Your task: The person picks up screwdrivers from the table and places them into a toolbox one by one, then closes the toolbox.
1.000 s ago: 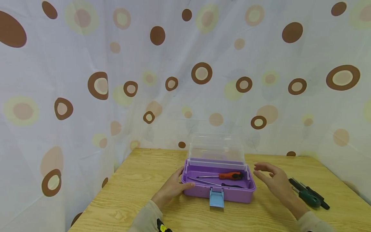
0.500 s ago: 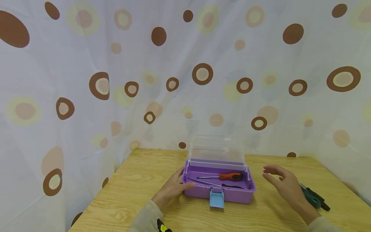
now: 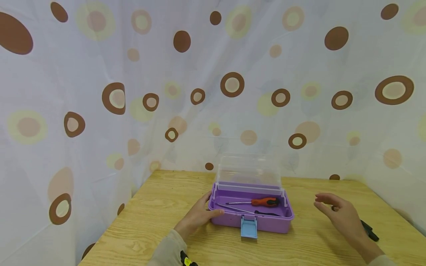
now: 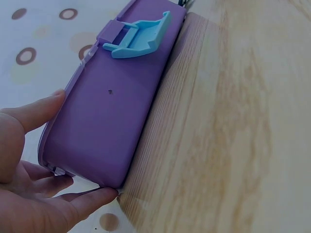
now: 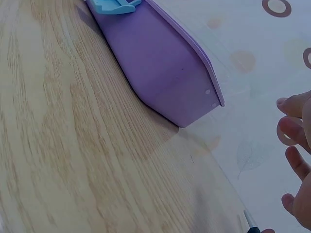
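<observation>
A purple toolbox (image 3: pixel 273 224) stands on the table, its clear lid (image 3: pixel 249 168) raised at the back and its light blue latch (image 3: pixel 249 228) hanging down in front. Inside lie a screwdriver with an orange-and-black handle (image 3: pixel 264 202) and another long, thin tool with a black handle (image 3: pixel 266 213). My left hand (image 3: pixel 196 217) holds the box's left end, thumb at the front rim, fingers against the end wall (image 4: pixel 82 179). To the right of the box, my right hand (image 3: pixel 344 218) hovers with loosely bent fingers and nothing in them.
Dark-handled tools (image 3: pixel 372 234) lie on the table's right side, mostly hidden behind my right hand. A thin metal shaft (image 5: pixel 249 218) shows at the bottom of the right wrist view. A spotted curtain (image 3: pixel 213 111) stands behind the wooden table (image 3: pixel 149 221).
My right hand has moved rightward, away from the toolbox, and now covers most of the tools on the right. The left hand and the box have stayed in place.
</observation>
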